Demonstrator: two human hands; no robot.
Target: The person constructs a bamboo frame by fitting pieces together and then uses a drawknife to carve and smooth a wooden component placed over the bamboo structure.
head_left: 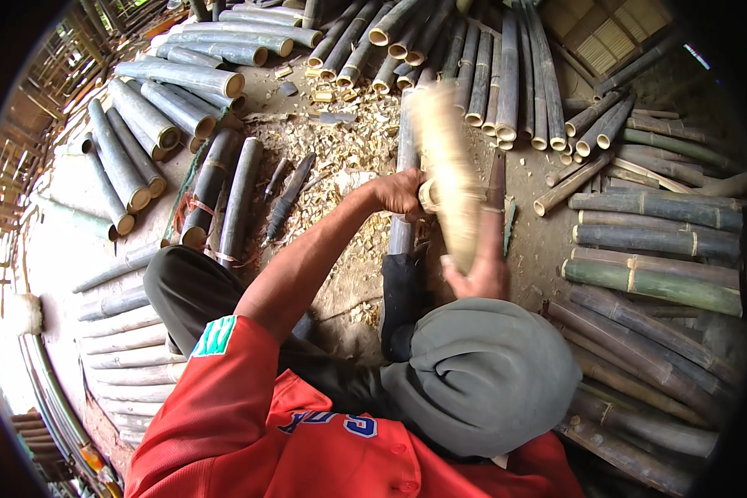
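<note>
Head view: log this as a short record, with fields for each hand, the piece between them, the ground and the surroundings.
left hand: curled, beside the pale piece; what it grips is unclear
right hand: at the pale piece's lower end; grip unclear
pale piece: long, motion-blurred, slanting
ground: scattered shavings; a long dark tool lying left of them
surroundings: cut bamboo poles on several sides
clothing: red jersey with a green-and-white sleeve patch

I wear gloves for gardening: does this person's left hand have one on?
No, the left hand is bare, with skin showing from its knuckles along the forearm.
</note>
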